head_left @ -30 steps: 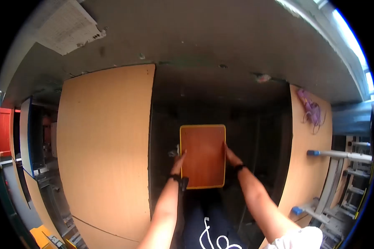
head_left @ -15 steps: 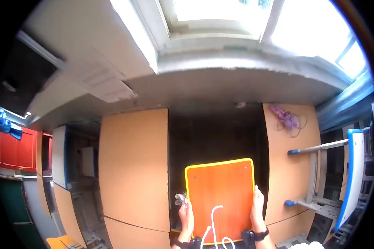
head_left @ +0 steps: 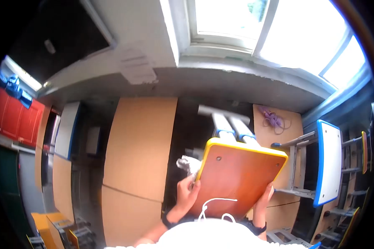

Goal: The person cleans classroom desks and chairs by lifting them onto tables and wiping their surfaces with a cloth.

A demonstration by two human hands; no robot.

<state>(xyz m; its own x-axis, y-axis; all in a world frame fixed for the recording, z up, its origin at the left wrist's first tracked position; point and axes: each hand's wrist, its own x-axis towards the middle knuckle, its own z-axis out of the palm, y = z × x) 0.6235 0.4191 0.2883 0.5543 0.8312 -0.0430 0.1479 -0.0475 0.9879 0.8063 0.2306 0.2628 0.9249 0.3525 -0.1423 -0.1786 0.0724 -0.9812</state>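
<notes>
A reddish-brown board with yellow edging, the seat of a stool or desk, is tilted up close to my body. Grey metal legs with blue collars extend beyond its far edge. My left hand grips the board's left edge, with a crumpled whitish cloth or paper at its fingertips. On the opposite edge, my right hand is closed round the side. White drawstrings hang in front of the board.
Light wooden tabletops stand to the left. A purple corded item lies on the right tabletop. Beside it is an upturned white seat with blue edging. Windows and a wall are ahead; red cabinets stand far left.
The board has come up and closer to me, tilting so its metal legs now show beyond it. Both hands have stayed on its sides. The view has lifted toward the windows.
</notes>
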